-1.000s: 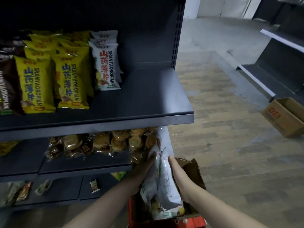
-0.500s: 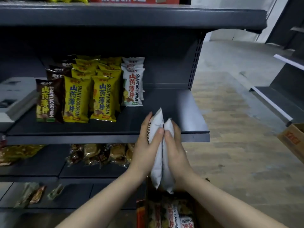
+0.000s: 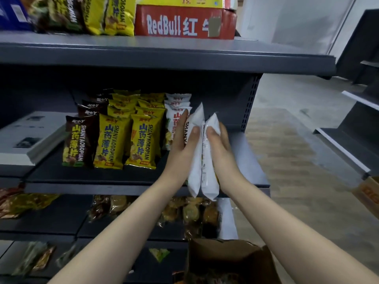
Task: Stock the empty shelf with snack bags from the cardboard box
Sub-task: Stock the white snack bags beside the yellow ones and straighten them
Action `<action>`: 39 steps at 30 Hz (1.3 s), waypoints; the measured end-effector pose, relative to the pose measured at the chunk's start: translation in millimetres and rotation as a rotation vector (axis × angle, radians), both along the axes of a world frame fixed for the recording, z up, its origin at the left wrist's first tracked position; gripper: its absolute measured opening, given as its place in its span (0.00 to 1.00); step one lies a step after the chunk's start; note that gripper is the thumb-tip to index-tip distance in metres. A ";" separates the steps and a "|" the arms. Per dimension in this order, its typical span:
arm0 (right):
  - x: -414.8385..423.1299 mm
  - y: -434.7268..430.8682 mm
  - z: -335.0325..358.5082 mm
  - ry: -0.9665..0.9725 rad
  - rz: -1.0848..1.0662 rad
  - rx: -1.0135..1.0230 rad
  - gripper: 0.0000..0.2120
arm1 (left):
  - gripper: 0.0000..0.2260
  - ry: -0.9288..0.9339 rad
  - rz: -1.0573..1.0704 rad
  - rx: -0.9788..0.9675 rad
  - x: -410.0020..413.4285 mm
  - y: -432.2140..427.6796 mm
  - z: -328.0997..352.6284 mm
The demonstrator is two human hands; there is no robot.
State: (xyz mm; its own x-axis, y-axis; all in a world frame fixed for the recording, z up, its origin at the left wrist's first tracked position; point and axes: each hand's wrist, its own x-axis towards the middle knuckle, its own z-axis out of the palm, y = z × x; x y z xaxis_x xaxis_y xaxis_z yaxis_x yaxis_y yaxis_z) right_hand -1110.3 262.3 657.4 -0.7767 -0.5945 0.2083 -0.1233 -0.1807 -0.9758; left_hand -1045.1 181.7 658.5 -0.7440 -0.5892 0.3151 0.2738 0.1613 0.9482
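Two white snack bags (image 3: 202,160) stand on edge, pressed together between my hands over the middle shelf (image 3: 249,160). My left hand (image 3: 182,144) grips the left bag, thumb across its near edge. My right hand (image 3: 220,148) grips the right bag the same way. The bags hang just right of the row of white bags (image 3: 174,111) standing on that shelf. The open cardboard box (image 3: 229,261) sits on the floor below my arms, its contents dark and unclear.
Yellow bags (image 3: 141,140) and brown bags (image 3: 79,140) stand in rows left of the white ones. A red RedBull carton (image 3: 184,22) sits on the top shelf. Clear packs of pastries (image 3: 190,212) lie on the shelf below. Another cardboard box (image 3: 367,193) stands at the right edge.
Both hands have lifted the two white bags out of the box, up and forward over the middle shelf, close beside the white row. The view has tilted upward.
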 end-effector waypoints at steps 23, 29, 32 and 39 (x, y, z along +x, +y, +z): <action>-59.0 -39.0 -18.4 -0.060 -0.281 0.194 0.20 | 0.26 -0.487 0.737 -0.736 -109.7 -100.1 -44.9; -76.6 -43.5 -19.1 -0.084 -0.302 0.168 0.17 | 0.32 -0.622 0.768 -0.755 -119.3 -99.2 -66.6; -82.6 -49.2 -24.4 -0.100 -0.313 0.168 0.17 | 0.35 -0.638 0.755 -0.794 -116.5 -98.9 -73.6; -78.8 -61.5 -23.2 -0.089 -0.257 0.154 0.15 | 0.40 -0.664 0.741 -0.781 -123.9 -101.7 -75.2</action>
